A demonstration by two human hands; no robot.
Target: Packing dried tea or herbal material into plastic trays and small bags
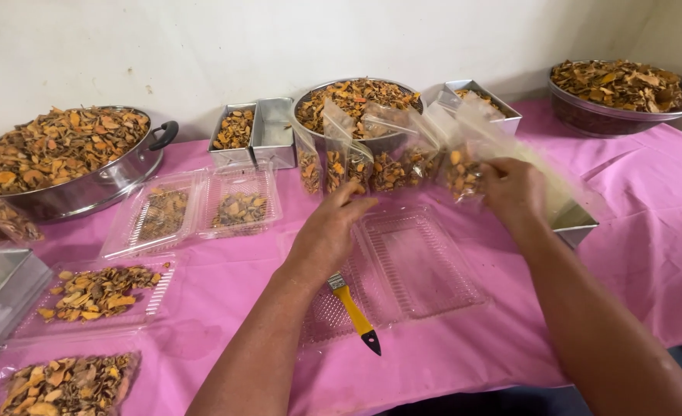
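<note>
- Clear plastic pouches [387, 166], partly filled with orange-brown dried slices, lined up in a row just past the middle of the pink tablecloth [225, 285].
- Left hand [327, 231] reaching to the row's left end, fingers loosely spread, tips touching a pouch.
- Right hand [510, 192] at 3 o'clock of the row, pinching the rim of the rightmost pouch.
- Judged step: sorting or picking up filled pouches; a next move seems to call for a firm pinch at the rim and keeping the pouch upright against spills.
- Empty clear clamshell tray [418, 262] at 6 o'clock of the row, yellow-handled brush [354, 312] beside it.
- Steel bowl [356, 104] of slices at 12 o'clock, small steel tins [252, 135] at 10 o'clock.
- Large handled pan [71, 158] at 9 o'clock; filled trays [98, 293] at 8 o'clock.
</note>
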